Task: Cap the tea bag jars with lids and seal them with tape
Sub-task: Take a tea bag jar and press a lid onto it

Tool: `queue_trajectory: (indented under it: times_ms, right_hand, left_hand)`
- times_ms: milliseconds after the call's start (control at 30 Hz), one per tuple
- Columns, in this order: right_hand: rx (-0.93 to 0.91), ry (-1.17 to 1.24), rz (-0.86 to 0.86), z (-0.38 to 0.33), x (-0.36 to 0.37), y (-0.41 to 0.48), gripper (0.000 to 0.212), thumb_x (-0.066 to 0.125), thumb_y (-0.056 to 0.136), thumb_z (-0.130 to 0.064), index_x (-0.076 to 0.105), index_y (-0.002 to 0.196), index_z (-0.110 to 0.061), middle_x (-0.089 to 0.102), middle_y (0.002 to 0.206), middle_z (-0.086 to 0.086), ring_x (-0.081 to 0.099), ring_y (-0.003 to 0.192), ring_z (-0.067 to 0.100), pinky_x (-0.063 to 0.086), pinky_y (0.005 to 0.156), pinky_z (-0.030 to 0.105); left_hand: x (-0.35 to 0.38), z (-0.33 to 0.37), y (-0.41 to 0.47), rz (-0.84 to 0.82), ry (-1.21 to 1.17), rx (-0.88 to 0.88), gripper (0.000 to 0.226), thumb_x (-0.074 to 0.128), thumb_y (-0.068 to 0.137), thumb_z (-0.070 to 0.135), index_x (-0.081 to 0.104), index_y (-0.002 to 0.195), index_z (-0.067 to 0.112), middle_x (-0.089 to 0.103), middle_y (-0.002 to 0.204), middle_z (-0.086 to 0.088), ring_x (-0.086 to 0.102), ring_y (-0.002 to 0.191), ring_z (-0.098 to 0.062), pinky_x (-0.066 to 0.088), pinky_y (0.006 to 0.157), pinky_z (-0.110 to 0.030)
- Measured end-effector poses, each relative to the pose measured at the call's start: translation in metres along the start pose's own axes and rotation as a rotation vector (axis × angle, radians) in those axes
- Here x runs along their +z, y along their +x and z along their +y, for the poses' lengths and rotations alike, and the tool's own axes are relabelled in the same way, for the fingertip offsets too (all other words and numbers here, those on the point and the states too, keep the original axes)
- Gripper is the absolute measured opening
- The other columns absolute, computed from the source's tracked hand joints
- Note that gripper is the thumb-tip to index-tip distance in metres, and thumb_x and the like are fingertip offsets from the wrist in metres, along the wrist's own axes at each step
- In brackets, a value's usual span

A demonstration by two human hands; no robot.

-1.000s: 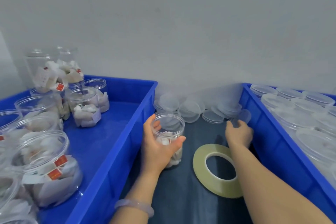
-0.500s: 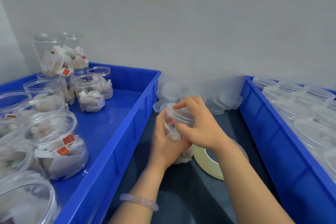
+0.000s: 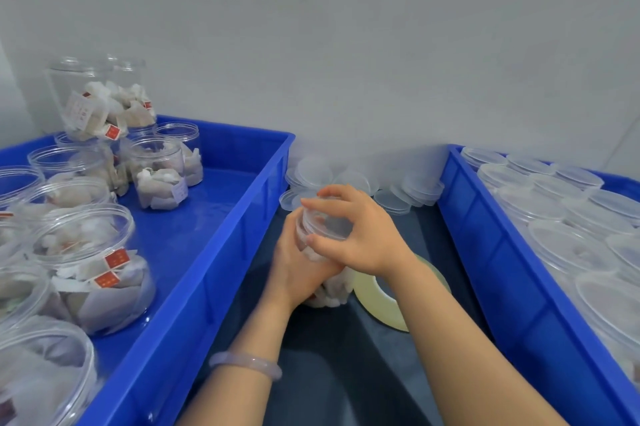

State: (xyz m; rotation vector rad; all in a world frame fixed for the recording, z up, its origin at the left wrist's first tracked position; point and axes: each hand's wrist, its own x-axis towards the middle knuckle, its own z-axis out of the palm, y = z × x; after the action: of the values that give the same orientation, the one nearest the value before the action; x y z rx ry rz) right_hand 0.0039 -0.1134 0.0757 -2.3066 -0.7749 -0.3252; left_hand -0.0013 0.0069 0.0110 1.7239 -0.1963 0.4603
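Head view: jar [image 3: 329,290] w/ tea bags stands on the dark desk [image 3: 346,373], in the gap btwn two blue bins, nearer the left bin's [image 3: 214,270] right wall. Left hand [image 3: 298,270] wraps the jar's body from the left side, fingers curled round it. Right hand [image 3: 356,231] sits on top, fingertips and thumb pinching the clear lid [image 3: 325,221] round its rim; lid is on the jar mouth, can't tell if fully seated. Pale bracelet [image 3: 247,363] on left wrist.

Tape roll [image 3: 384,301], yellowish, lies flat on the desk just right of the jar, partly hidden under the right forearm; touching jar or not, can't tell.

Spare lids [image 3: 412,190] heaped at the desk's back edge against the wall, btwn the bins.

Left bin: open jars [image 3: 90,263] w/ tea bags crowd its left side and back-left corner, some stacked; right part of its floor is bare. Right bin [image 3: 512,270] is packed w/ capped jars [image 3: 568,245], lids up.
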Motion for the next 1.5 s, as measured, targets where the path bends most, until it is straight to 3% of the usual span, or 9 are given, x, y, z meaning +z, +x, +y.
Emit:
queue_trajectory:
  times_ms: [133,367,667,833,1000,1100,1233,1367,1500]
  right_hand:
    - [0.074,0.037,-0.116,-0.006,-0.005,0.016,0.043,0.071,0.072,-0.043,0.064,0.114,-0.046,0.053,0.122,-0.022,0.049,0.114,-0.002,0.041,0.099,0.030]
    - [0.000,-0.153,-0.005,-0.003,0.011,0.008,0.045,0.071,0.073,-0.055,0.064,0.116,-0.045,0.054,0.123,-0.016,0.048,0.113,0.010,0.039,0.092,0.028]
    - [-0.001,-0.072,0.051,-0.003,0.016,0.001,0.044,0.073,0.076,-0.045,0.064,0.118,-0.039,0.053,0.124,-0.014,0.047,0.114,0.012,0.036,0.088,0.027]
    - [-0.005,-0.220,0.100,-0.008,0.021,-0.004,0.045,0.067,0.080,-0.048,0.061,0.124,-0.037,0.051,0.131,-0.006,0.044,0.118,0.018,0.040,0.088,0.031]
    - [-0.034,-0.297,0.106,-0.014,0.019,-0.007,0.048,0.066,0.081,-0.048,0.061,0.126,-0.032,0.052,0.134,0.002,0.047,0.117,0.026,0.038,0.094,0.034]
    - [-0.056,-0.311,0.151,-0.015,0.020,-0.011,0.047,0.069,0.080,-0.045,0.065,0.123,-0.027,0.056,0.129,0.010,0.052,0.111,0.031,0.041,0.094,0.038]
    - [-0.079,-0.319,0.171,-0.015,0.019,-0.008,0.047,0.071,0.079,-0.043,0.066,0.121,-0.023,0.055,0.118,0.012,0.054,0.097,0.032,0.043,0.084,0.038]
    - [0.063,-0.222,-0.049,-0.014,0.013,0.003,0.053,0.061,0.084,-0.048,0.049,0.135,-0.037,0.043,0.134,0.001,0.042,0.119,0.024,0.037,0.092,0.034]
    - [0.066,-0.223,-0.148,-0.012,0.008,0.006,0.054,0.057,0.086,-0.047,0.045,0.137,-0.041,0.041,0.143,-0.002,0.033,0.129,0.023,0.032,0.100,0.035]
  left_hand:
    - [0.000,-0.004,-0.004,0.041,-0.049,0.017,0.064,0.080,0.058,0.032,0.056,0.112,0.007,0.069,0.099,-0.002,0.068,0.097,-0.018,0.056,0.075,-0.032]
    - [0.002,-0.002,-0.004,0.083,0.140,0.010,0.061,0.061,0.048,0.052,0.047,0.101,0.025,0.059,0.088,0.012,0.059,0.083,0.008,0.043,0.062,-0.006]
    - [-0.002,-0.003,-0.003,0.047,0.086,0.032,0.065,0.072,0.050,0.044,0.053,0.107,0.020,0.063,0.097,-0.002,0.064,0.089,-0.013,0.057,0.075,-0.039]
    - [-0.003,-0.006,-0.001,0.024,0.198,0.022,0.071,0.060,0.050,0.057,0.051,0.109,0.019,0.060,0.097,0.005,0.059,0.084,0.000,0.049,0.064,-0.015]
    - [-0.002,-0.008,-0.001,0.023,0.216,0.031,0.069,0.055,0.052,0.058,0.054,0.105,0.014,0.059,0.096,0.001,0.060,0.084,-0.008,0.046,0.066,-0.019]
    - [-0.003,-0.007,-0.001,0.012,0.261,0.056,0.067,0.051,0.054,0.060,0.053,0.105,0.016,0.057,0.095,0.004,0.056,0.083,-0.001,0.038,0.065,-0.005]
    - [-0.003,-0.006,0.001,0.003,0.220,0.042,0.054,0.053,0.056,0.055,0.054,0.095,0.018,0.059,0.089,-0.002,0.057,0.074,-0.007,0.042,0.059,-0.015]
    - [-0.003,-0.009,0.001,0.040,0.165,-0.025,0.065,0.063,0.050,0.053,0.053,0.107,0.022,0.063,0.089,0.009,0.061,0.078,0.003,0.046,0.057,-0.010]
    - [-0.003,-0.003,0.000,0.020,0.088,0.021,0.055,0.067,0.055,0.046,0.056,0.103,0.021,0.066,0.086,0.003,0.066,0.077,-0.004,0.055,0.059,-0.023]
